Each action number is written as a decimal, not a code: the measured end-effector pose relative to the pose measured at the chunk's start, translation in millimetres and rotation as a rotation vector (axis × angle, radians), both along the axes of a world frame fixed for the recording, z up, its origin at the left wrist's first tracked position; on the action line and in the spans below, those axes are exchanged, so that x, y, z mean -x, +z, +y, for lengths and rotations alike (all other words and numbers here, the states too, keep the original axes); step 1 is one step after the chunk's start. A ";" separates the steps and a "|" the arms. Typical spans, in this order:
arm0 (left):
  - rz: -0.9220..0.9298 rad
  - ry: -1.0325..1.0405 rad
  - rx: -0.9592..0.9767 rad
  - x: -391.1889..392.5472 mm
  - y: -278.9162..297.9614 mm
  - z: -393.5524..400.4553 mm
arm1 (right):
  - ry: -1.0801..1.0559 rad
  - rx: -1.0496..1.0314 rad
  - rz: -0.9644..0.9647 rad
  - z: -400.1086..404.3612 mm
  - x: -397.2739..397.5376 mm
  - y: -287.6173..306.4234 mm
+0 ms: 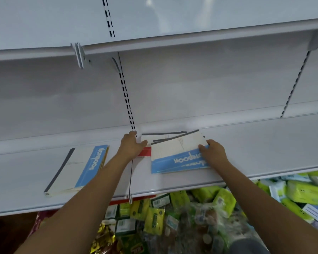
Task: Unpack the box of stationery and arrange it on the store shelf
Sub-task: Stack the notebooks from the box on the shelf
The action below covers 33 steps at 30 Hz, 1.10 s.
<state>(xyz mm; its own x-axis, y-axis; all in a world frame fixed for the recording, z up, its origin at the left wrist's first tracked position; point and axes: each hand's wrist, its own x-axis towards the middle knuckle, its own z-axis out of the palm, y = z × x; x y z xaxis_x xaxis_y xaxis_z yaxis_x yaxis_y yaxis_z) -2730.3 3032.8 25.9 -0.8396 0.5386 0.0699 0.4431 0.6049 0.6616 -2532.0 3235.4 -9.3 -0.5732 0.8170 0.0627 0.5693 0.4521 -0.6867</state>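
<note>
Lying on the shelf (246,153), a stack of notebooks (176,153) sits between both hands: left hand (131,143) pinches its left edge, right hand (214,152) grips its right edge.

2 bare forearms are being shown, with no sleeves, watches or rings being worn on the left hand (131,144) or the right hand (214,153).
</note>
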 end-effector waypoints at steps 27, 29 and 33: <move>0.422 -0.329 0.521 18.6 -14.7 72.8 | 0.227 -0.349 -0.351 -58.4 -2.2 -18.0; 0.471 -0.314 0.619 15.0 -8.1 70.7 | 0.251 -0.311 -0.336 -45.0 7.8 -13.1; 0.145 -0.275 0.603 3.1 4.1 52.5 | 0.013 -0.267 -0.340 -30.0 10.0 -8.1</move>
